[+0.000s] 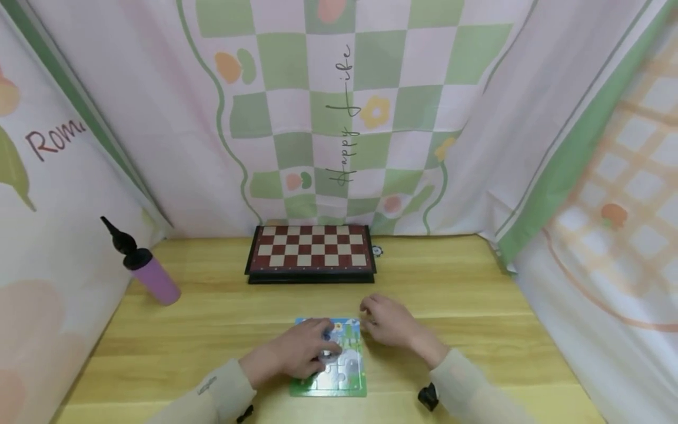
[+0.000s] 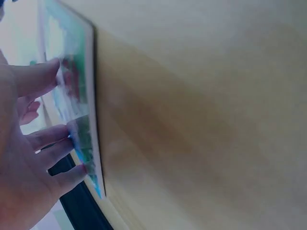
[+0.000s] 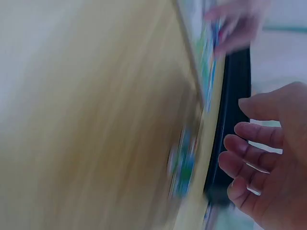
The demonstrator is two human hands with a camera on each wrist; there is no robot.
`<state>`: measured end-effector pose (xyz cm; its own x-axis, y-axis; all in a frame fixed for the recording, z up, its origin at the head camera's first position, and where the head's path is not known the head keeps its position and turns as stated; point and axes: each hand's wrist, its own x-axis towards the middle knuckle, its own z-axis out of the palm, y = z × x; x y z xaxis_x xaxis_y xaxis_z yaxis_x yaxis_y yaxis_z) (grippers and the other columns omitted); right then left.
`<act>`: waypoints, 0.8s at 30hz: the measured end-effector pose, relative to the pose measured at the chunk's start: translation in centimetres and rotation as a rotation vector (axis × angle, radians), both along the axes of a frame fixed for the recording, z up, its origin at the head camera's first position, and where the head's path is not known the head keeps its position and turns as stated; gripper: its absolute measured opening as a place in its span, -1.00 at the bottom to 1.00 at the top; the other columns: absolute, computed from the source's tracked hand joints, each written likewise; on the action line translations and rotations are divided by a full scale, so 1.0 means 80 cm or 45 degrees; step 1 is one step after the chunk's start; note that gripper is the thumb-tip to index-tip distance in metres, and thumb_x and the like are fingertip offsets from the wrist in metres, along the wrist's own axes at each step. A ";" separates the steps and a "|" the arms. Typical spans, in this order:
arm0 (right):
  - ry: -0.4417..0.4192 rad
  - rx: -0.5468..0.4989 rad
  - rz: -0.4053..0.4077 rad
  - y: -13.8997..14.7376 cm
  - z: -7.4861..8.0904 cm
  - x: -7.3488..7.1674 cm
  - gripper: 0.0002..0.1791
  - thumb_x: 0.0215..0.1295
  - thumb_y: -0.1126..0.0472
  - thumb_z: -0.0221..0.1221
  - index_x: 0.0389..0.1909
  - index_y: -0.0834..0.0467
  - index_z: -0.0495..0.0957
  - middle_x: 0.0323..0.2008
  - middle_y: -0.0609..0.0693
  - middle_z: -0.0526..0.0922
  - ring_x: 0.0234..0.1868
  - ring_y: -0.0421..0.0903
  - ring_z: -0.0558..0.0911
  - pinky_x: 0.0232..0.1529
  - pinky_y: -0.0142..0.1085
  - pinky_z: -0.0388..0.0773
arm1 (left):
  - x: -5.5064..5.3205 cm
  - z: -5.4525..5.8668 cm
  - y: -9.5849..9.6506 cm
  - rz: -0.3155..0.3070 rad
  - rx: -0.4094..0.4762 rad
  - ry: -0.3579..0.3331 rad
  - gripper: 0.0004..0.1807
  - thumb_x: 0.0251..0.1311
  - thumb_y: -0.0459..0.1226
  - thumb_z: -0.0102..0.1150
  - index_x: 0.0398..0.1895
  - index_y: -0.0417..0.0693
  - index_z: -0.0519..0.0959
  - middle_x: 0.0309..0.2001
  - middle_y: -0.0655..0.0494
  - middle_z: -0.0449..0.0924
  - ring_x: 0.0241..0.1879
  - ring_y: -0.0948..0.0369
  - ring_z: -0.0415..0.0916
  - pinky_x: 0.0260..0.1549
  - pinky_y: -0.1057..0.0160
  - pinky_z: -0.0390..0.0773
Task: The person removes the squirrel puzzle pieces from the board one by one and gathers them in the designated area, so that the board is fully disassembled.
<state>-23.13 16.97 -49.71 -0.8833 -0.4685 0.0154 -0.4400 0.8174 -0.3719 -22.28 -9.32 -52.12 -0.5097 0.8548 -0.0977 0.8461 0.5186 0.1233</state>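
Note:
A jigsaw puzzle point(image 1: 349, 368) with a green border and a blue top edge lies flat on the table in front of me. My left hand point(image 1: 304, 348) reaches over its left half, fingers spread and fingertips on its surface. In the left wrist view the thumb and fingertips rest along the puzzle point(image 2: 81, 96). My right hand point(image 1: 391, 321) hovers beside the upper right corner, its fingers loosely bent with nothing between them. Low by that hand, blurred green and blue puzzle pieces point(image 3: 182, 165) sit on the wood in the right wrist view; the hand hides them in the head view.
Behind the puzzle stands a black-framed chessboard point(image 1: 312, 250) with red and cream squares. A small patterned piece point(image 1: 377, 251) pokes out at its right side. A purple bottle with a black nozzle point(image 1: 156, 282) is at the left edge. Patterned curtains point(image 1: 371, 118) enclose the table point(image 1: 450, 277).

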 end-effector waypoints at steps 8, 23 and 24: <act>-0.150 -0.138 0.163 -0.044 -0.001 0.009 -0.64 0.35 0.25 0.28 0.12 0.26 0.59 -0.04 0.13 0.77 -0.03 -0.01 0.73 0.06 -0.12 0.74 | -0.002 0.003 0.000 0.055 0.087 -0.041 -0.42 0.18 -0.21 0.40 0.28 0.40 0.55 0.41 0.01 0.43 0.40 0.07 0.44 0.49 -0.02 0.44; -0.220 -0.075 -0.023 -0.081 -0.005 0.004 -0.48 0.12 0.31 0.38 0.13 0.30 0.53 -0.30 0.03 0.69 -0.38 -0.17 0.57 -0.35 -0.38 0.60 | -0.002 0.005 0.001 0.421 -0.099 0.105 -0.02 0.06 0.33 0.39 0.32 -0.22 0.47 0.28 -0.07 0.53 0.29 0.01 0.52 0.39 -0.09 0.54; -0.225 -0.077 -0.032 -0.081 -0.005 0.003 -0.46 0.10 0.33 0.38 0.14 0.30 0.52 -0.33 0.03 0.68 -0.40 -0.17 0.56 -0.37 -0.37 0.59 | -0.002 0.005 0.001 0.423 -0.100 0.109 -0.03 0.05 0.34 0.39 0.30 -0.21 0.48 0.26 -0.05 0.54 0.26 0.03 0.53 0.37 -0.08 0.56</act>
